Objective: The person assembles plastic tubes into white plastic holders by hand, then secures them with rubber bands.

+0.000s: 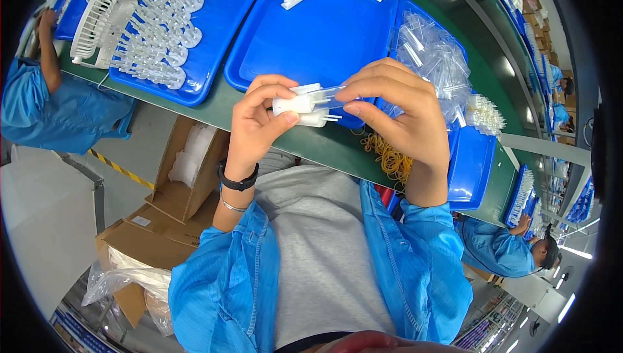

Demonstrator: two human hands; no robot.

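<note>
Head view shows both hands pinching a small bundle above the counter's near edge — left hand (pixel 256 119) on white plastic pieces (pixel 295 105), right hand (pixel 402 116) on a clear tube (pixel 331 97) — seemingly light, stiff, slippery parts, best gripped at the ends.

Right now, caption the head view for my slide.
Both hands, left hand and right hand, hold small white plastic pieces above blue plastic tray.

Bright blue work coat (pixel 415 268), open over grey shirt (pixel 324 255), sleeves pushed up. Black wristband (pixel 237 180) and thin bangle (pixel 232 206) just above left cuff.
</note>
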